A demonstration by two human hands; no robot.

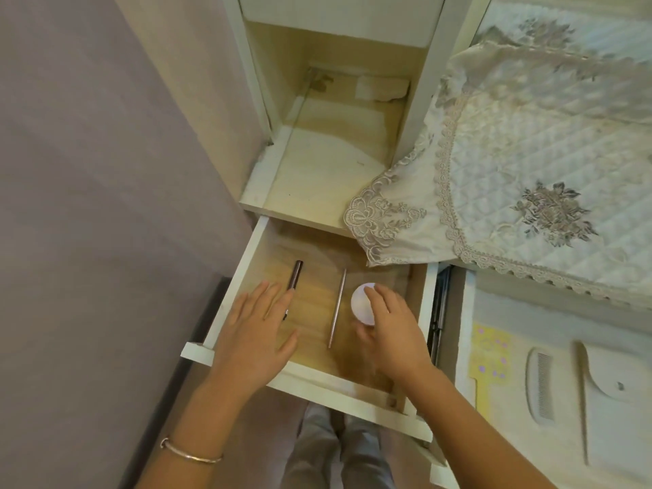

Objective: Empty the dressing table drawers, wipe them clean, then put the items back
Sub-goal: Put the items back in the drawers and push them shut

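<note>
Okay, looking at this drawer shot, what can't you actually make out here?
- Head view: the near end of the dark pen is hidden under the left hand.
- The side of the white round jar is covered by the right hand; no label shows.
- The back of the open drawer is hidden by the lace cloth.
- The comb and items beside it are blurred.

Between the left hand (252, 333) and the right hand (390, 328) the drawer (225, 305) floor is bare except for a thin metal stick (337, 308). A dark pen (294, 277) lies at the left fingertips. A lace cloth (384, 224) overhangs beyond the right hand.
</note>
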